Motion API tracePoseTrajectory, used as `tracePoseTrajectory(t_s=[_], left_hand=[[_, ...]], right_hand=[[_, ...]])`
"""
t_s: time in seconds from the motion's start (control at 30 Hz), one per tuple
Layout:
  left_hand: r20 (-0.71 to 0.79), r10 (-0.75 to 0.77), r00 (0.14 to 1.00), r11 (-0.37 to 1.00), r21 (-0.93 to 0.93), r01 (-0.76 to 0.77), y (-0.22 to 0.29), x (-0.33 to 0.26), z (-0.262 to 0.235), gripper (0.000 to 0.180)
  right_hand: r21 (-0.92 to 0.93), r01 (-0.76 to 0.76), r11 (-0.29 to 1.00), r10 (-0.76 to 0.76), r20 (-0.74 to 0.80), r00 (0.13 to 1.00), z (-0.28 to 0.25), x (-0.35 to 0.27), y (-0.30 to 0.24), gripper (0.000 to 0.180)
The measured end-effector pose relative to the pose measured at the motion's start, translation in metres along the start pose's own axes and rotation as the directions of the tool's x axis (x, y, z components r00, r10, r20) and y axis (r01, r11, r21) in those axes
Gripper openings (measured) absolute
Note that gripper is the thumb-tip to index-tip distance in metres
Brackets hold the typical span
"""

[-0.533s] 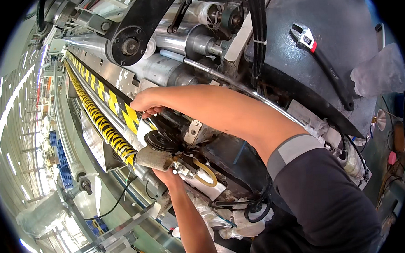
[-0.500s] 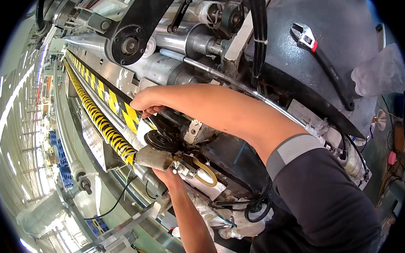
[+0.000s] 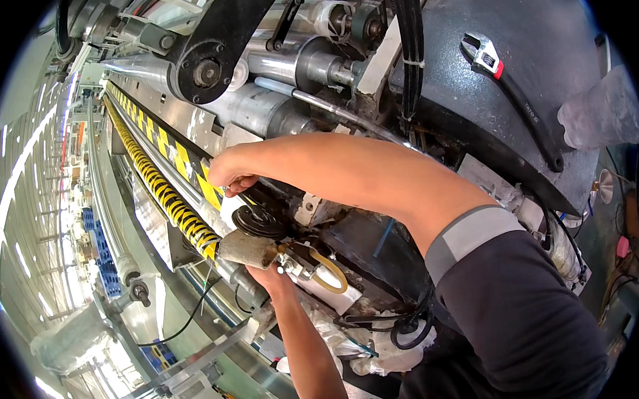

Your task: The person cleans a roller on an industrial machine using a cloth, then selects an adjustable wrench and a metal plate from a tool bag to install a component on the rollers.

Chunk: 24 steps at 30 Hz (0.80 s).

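Note:
My right hand (image 3: 229,176) reaches left across the machine, its fingers curled tight against the black-and-yellow striped bar (image 3: 190,173), just above a black round disc (image 3: 260,222). Nothing shows between those fingers. My left hand (image 3: 268,276) comes up from below and sits under a tan metal block (image 3: 245,249) at the end of a yellow-and-black spiral-wrapped rod (image 3: 164,195). The block hides its fingers, so I cannot tell its grip. A white part with a yellow hose loop (image 3: 330,272) lies just right of it.
An adjustable wrench (image 3: 507,84) lies on the dark machine cover (image 3: 469,43) at upper right, beside a clear plastic bag (image 3: 601,112). Steel rollers (image 3: 306,57) and a black arm with a hub (image 3: 201,73) are above. White rags (image 3: 383,346) lie below. Blue crates (image 3: 109,273) stand far left.

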<state>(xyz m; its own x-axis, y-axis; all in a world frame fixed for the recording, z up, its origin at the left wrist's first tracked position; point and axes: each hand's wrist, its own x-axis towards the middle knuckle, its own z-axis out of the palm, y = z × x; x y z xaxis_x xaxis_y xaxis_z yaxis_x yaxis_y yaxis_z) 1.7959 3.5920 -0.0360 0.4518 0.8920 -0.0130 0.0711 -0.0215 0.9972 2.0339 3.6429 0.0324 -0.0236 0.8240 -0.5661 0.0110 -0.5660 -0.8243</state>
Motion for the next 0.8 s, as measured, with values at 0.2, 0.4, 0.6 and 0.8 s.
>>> tracePoseTrajectory(t_s=[0.2, 0.4, 0.6, 0.8], left_hand=[[0.047, 0.022, 0.999, 0.987, 0.158, -0.029, -0.009, 0.004, -0.015, 0.035], [-0.019, 0.021, 1.0, 0.999, 0.04, -0.02, 0.01, 0.0, 0.012, 0.04], [0.004, -0.041, 0.999, 0.999, 0.005, 0.041, 0.018, -0.002, 0.019, 0.037], [0.001, -0.049, 0.999, 0.999, 0.021, 0.049, 0.004, -0.001, 0.006, 0.035]], right_hand=[[-0.635, 0.343, 0.692, -0.415, 0.039, 0.909, 0.027, -0.081, -0.012, 0.039], [-0.648, 0.556, 0.52, -0.754, -0.043, 0.656, 0.036, -0.143, 0.079, 0.033], [-0.53, 0.789, 0.312, -0.946, -0.096, 0.31, 0.027, -0.139, 0.124, 0.017], [-0.587, 0.502, 0.635, -0.769, -0.542, 0.339, 0.002, -0.128, 0.075, 0.023]])
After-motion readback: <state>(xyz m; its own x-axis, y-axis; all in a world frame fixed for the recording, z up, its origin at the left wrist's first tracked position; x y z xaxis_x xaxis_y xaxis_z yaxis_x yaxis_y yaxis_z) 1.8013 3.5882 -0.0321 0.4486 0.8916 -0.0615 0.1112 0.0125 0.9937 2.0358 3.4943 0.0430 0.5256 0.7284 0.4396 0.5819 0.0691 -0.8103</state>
